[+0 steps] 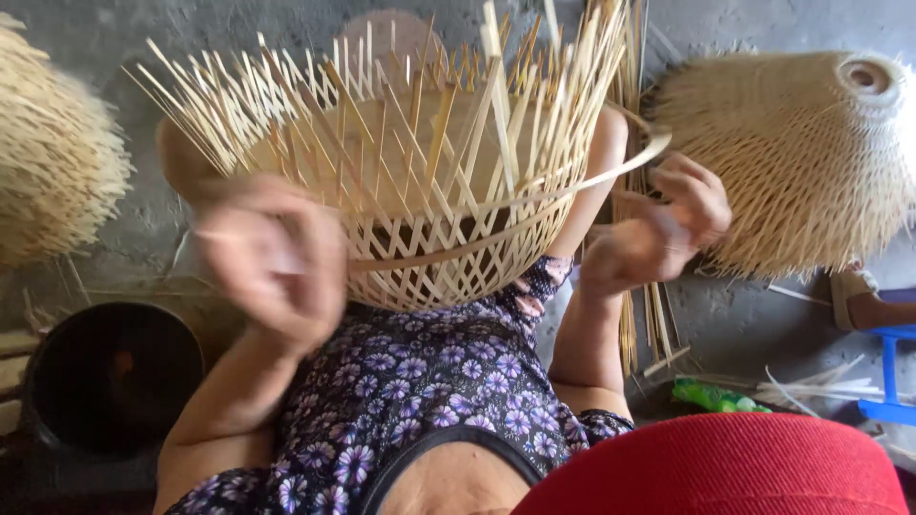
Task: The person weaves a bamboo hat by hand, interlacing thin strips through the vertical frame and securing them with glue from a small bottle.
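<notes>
Grey concrete floor is spreading out beneath you, and your lap, in a purple flowered dress (410,381), is filling the near middle of the view. You are resting a half-woven bamboo basket (429,191) on your knees, its open lattice facing you and its loose strip ends fanning up toward the far side. Your left hand (277,257) is blurring at the basket's near left edge, fingers curled, though you cannot tell whether they are gripping anything. Your right hand (658,234) is sitting just right of the basket, fingers closing around a long flat bamboo strip (534,205) that is curving across the basket's front and ending past its right rim. Right of that hand, a finished conical woven piece (811,153) is lying on its side. At the far left, another pale woven mound (52,153) is showing, with a black bucket (114,377) near it. Loose strips (811,386) and a blue stool (887,372) are lying at the near right, above your red hat brim (716,467).
</notes>
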